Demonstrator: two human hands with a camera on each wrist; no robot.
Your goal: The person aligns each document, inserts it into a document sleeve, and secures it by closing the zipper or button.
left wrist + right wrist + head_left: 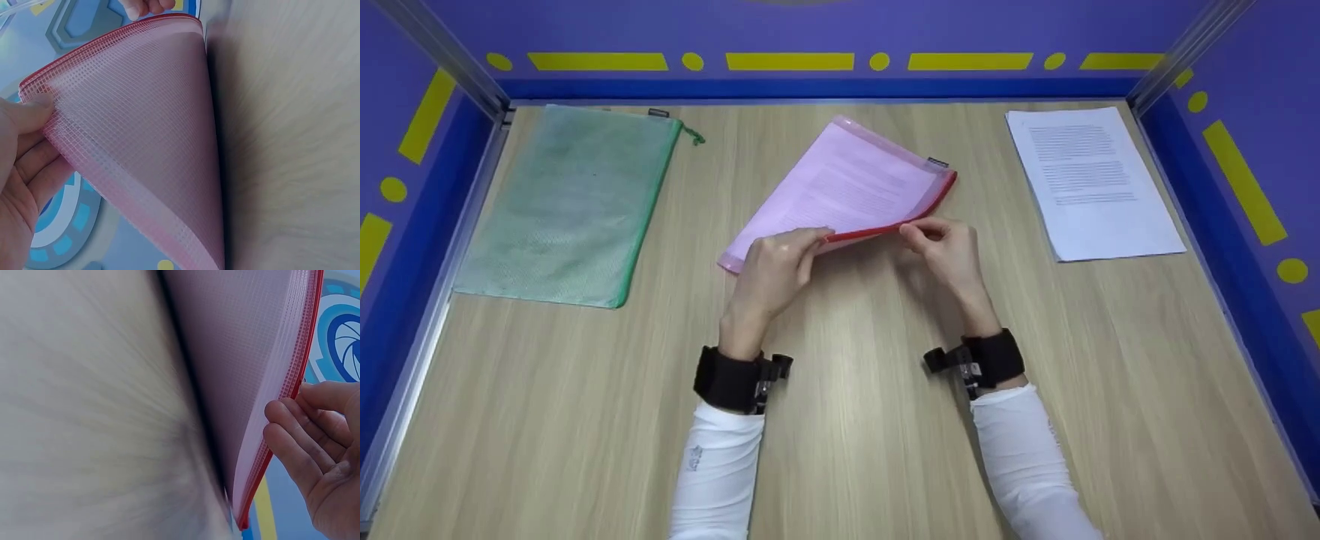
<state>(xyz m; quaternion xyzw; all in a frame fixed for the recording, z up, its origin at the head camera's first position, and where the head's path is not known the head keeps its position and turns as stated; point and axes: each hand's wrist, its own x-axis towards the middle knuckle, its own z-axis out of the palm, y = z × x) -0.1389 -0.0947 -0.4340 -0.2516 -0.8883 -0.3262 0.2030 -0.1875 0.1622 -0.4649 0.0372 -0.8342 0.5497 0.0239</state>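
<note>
A pink mesh zipper pouch (pixel 859 180) with a red zipper edge stands tilted in the middle of the table, its near edge raised. Printed paper shows through it. My left hand (pixel 776 266) grips the pouch's near left corner, thumb on the mesh side in the left wrist view. Along the red zipper (pixel 308 343), my right hand (pixel 952 251) pinches at the edge with thumb and index finger. The zipper pull itself is hidden by those fingers. In the right wrist view the zipper runs up and down past the right fingertips (pixel 275 410).
A green mesh zipper pouch (pixel 577 210) with a green cord lies flat at the left. At the right lies a stack of printed white paper (pixel 1099 217). Blue-purple walls (pixel 840 30) border the wooden table (pixel 855 420) at the back and sides.
</note>
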